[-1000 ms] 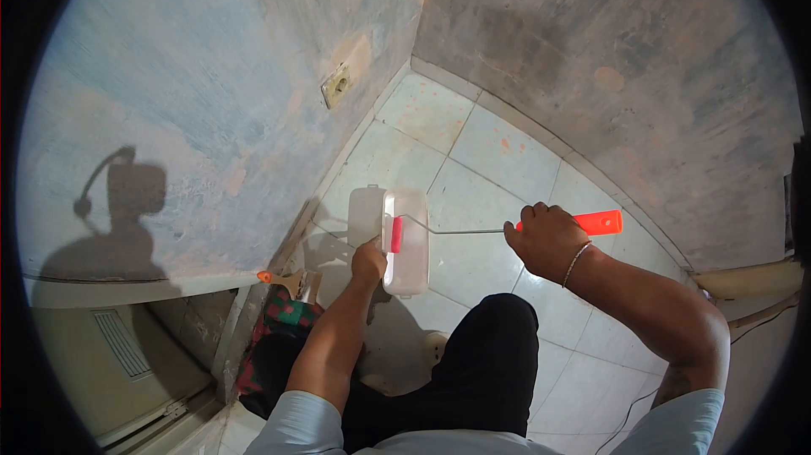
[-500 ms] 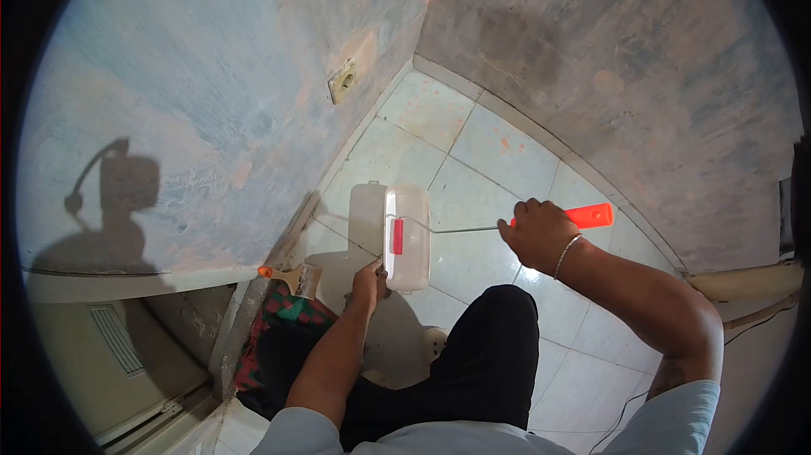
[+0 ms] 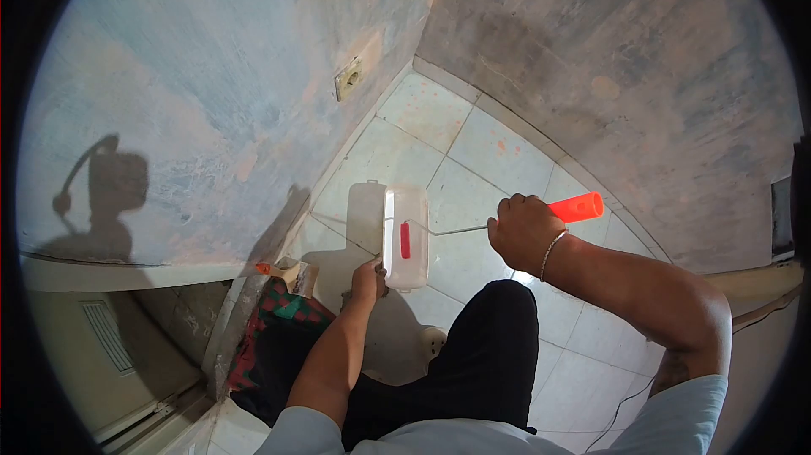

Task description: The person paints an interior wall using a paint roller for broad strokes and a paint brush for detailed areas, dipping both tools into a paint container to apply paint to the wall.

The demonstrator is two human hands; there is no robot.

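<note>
My right hand is wrapped round the orange handle of a paint roller. The thin wire frame of the roller runs left over the rim of a clear plastic tray. Its small red roller head is inside that tray. My left hand grips the tray's near left side, with the fingertips partly hidden by the tray wall. Left of this hand, a wide paintbrush with an orange-tipped handle rests by the wall edge.
White floor tiles with orange paint spots run to the corner of two patchy walls. A wall socket sits low on the left wall. Checkered cloth lies near my left leg. A cable trails on the floor at right.
The red roller head has shifted slightly right and toward me in the tray. My right hand moved a little left, and the handle's end tilts up more. My left hand stays on the tray.
</note>
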